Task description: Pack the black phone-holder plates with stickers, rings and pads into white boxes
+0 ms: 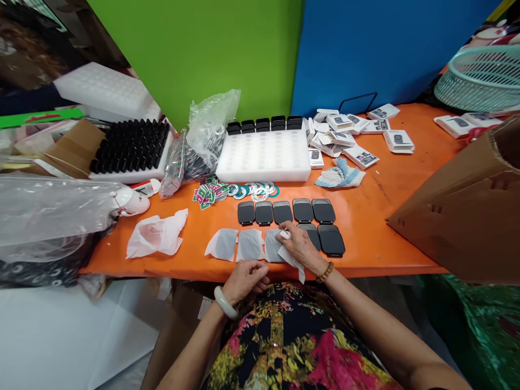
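My right hand (301,247) has its fingers closed on a thin white sleeve (293,260), whose loose end hangs over the table edge. Under its fingertips lies a dark flat pad in a translucent white sleeve (273,246). To the left are two more sleeved pads, a middle one (249,245) and an outer one (226,244). My left hand (246,280) is at the table's front edge, fingers curled together, and nothing shows in them. Bare black pads (304,210) lie in two rows behind and right of my right hand, which partly covers one.
A white foam tray (263,157) stands at the back, with small white boxes (341,130) heaped beside it. Round stickers (260,190) lie before it. A crumpled white bag (157,234) and a tape dispenser (132,201) are left; a cardboard box (455,200) is right.
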`<control>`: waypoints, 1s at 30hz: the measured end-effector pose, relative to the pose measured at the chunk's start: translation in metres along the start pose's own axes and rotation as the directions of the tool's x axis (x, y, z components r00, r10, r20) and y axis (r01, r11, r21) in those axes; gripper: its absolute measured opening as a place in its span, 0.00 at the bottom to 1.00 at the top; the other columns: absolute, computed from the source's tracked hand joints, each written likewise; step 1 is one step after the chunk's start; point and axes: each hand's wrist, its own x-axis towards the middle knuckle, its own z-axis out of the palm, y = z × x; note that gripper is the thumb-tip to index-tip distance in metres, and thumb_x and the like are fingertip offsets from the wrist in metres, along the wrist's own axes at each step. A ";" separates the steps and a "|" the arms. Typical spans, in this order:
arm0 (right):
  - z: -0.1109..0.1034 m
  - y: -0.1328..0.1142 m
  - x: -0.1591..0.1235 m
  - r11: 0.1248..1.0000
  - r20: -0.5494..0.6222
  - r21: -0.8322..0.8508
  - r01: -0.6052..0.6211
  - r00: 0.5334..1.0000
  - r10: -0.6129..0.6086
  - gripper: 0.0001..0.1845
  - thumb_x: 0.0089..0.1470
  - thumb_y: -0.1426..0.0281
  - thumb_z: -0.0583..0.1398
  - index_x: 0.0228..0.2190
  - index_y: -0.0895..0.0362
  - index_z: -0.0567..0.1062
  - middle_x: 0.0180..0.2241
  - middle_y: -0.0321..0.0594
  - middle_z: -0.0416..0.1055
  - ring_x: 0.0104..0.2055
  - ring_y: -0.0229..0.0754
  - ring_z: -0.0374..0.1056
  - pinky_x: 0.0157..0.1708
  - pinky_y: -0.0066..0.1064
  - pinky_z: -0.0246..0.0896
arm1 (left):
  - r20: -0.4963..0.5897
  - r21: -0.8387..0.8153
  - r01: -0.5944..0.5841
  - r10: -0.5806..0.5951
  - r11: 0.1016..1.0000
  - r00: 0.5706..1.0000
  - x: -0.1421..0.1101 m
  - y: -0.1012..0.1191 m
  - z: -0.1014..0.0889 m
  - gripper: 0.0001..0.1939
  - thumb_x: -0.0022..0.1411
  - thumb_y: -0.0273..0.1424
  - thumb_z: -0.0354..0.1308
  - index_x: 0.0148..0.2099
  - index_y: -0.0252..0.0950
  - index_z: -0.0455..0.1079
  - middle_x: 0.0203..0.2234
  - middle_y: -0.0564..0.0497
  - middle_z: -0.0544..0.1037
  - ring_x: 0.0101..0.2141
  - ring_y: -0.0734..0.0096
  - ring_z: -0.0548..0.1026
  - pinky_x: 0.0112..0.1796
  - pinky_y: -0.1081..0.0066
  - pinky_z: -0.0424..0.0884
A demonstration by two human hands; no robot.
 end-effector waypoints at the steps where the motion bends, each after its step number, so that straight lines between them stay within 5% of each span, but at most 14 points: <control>1: 0.000 0.000 -0.002 0.999 -0.025 0.003 0.046 0.999 -0.046 0.10 0.52 0.71 0.56 0.39 0.57 0.70 0.36 0.46 0.72 0.40 0.49 0.67 0.40 0.39 0.60 | -0.002 -0.007 -0.007 0.007 1.000 1.000 0.000 0.001 0.000 0.26 0.48 0.51 0.62 0.36 0.30 0.71 0.23 0.49 0.77 0.22 0.74 0.75 0.24 0.75 0.70; 4: -0.007 -0.001 -0.007 0.987 -0.157 0.070 0.144 0.979 -0.131 0.13 0.52 0.68 0.58 0.41 0.57 0.70 0.42 0.49 0.70 0.46 0.51 0.65 0.44 0.40 0.60 | -0.016 -0.041 -0.061 0.060 0.997 0.998 0.000 0.005 0.000 0.26 0.49 0.51 0.61 0.36 0.31 0.70 0.23 0.49 0.77 0.23 0.72 0.75 0.26 0.73 0.71; 6: -0.017 -0.005 -0.011 0.977 -0.183 0.191 0.094 0.981 -0.059 0.13 0.53 0.63 0.59 0.40 0.56 0.70 0.41 0.46 0.70 0.42 0.48 0.66 0.40 0.37 0.61 | -0.030 -0.076 -0.131 0.129 0.988 0.991 0.001 0.010 0.003 0.25 0.50 0.51 0.60 0.36 0.32 0.69 0.24 0.48 0.77 0.25 0.71 0.76 0.28 0.72 0.72; 10: -0.039 -0.016 -0.019 0.781 0.074 0.612 -0.126 0.992 0.102 0.17 0.54 0.54 0.58 0.39 0.53 0.70 0.35 0.38 0.70 0.24 0.35 0.60 0.23 0.28 0.54 | -0.040 -0.174 -0.281 0.278 0.944 0.960 -0.001 0.029 0.015 0.24 0.52 0.50 0.60 0.38 0.33 0.67 0.27 0.49 0.77 0.28 0.71 0.76 0.33 0.70 0.73; 13: -0.045 -0.023 -0.025 0.572 0.179 0.797 -0.195 0.980 0.085 0.20 0.50 0.54 0.62 0.39 0.53 0.70 0.36 0.37 0.69 0.23 0.32 0.58 0.21 0.26 0.53 | -0.038 -0.223 -0.356 0.356 0.908 0.934 -0.002 0.045 0.027 0.25 0.49 0.48 0.63 0.40 0.34 0.64 0.28 0.51 0.75 0.29 0.71 0.74 0.33 0.70 0.72; 19: -0.041 -0.025 -0.032 0.472 0.199 0.858 -0.202 0.978 0.058 0.19 0.47 0.58 0.66 0.38 0.53 0.71 0.33 0.35 0.68 0.27 0.34 0.62 0.27 0.26 0.57 | -0.118 -0.062 -0.476 0.467 0.877 0.876 0.008 0.056 0.037 0.16 0.54 0.42 0.62 0.30 0.33 0.66 0.20 0.56 0.67 0.23 0.78 0.65 0.26 0.76 0.65; 24: -0.048 -0.011 -0.035 0.453 0.219 0.866 -0.210 0.975 0.034 0.16 0.45 0.60 0.67 0.34 0.55 0.74 0.30 0.34 0.68 0.26 0.33 0.62 0.25 0.25 0.56 | -0.205 -0.323 -0.458 0.412 0.828 0.888 0.010 0.057 0.026 0.17 0.52 0.41 0.64 0.28 0.34 0.64 0.21 0.57 0.67 0.22 0.79 0.66 0.26 0.76 0.67; 30: -0.058 -0.003 -0.040 0.428 0.239 0.869 -0.249 0.968 0.079 0.18 0.41 0.61 0.69 0.32 0.56 0.73 0.27 0.33 0.68 0.25 0.33 0.61 0.25 0.25 0.55 | -0.090 -0.453 -0.373 0.375 0.810 0.923 0.005 0.063 0.020 0.18 0.48 0.39 0.67 0.27 0.34 0.62 0.20 0.58 0.66 0.22 0.81 0.65 0.25 0.77 0.66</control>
